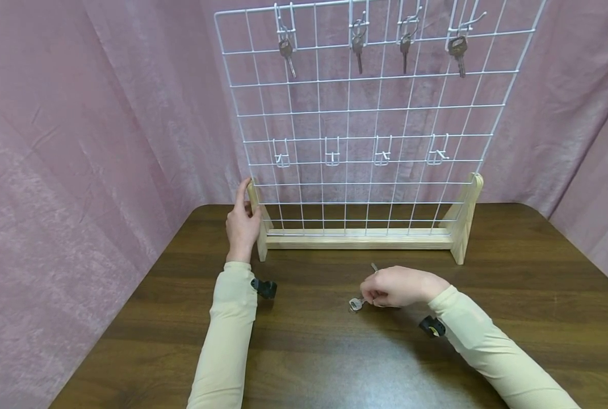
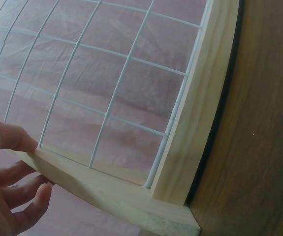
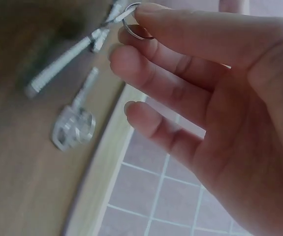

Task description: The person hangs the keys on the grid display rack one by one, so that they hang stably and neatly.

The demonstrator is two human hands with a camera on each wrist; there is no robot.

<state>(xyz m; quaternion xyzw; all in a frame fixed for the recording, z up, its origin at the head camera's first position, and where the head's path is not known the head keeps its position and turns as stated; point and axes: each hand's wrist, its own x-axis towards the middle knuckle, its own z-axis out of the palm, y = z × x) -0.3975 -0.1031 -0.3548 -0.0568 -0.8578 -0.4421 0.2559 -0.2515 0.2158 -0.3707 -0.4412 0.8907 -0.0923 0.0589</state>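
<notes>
My left hand (image 1: 243, 229) grips the left upright of the wooden stand (image 1: 359, 242), and the left wrist view shows fingers on both sides of its board (image 2: 92, 186). My right hand (image 1: 403, 286) is low over the table in front of the stand. Its thumb and index finger pinch a thin metal ring (image 3: 126, 22); a key (image 3: 62, 64), blurred, hangs by it. Another key (image 3: 75, 125) lies on the tabletop below the fingers. In the head view, a key bow (image 1: 356, 304) shows left of the fingertips and a slim key shaft (image 1: 374, 267) beyond the hand.
A white wire grid (image 1: 362, 108) stands upright in the stand. Several keys hang on its top row of hooks, among them one key (image 1: 285, 49) at left. Bare white hooks (image 1: 332, 158) line a lower row. Pink curtains (image 1: 104, 142) surround the brown table (image 1: 309, 352).
</notes>
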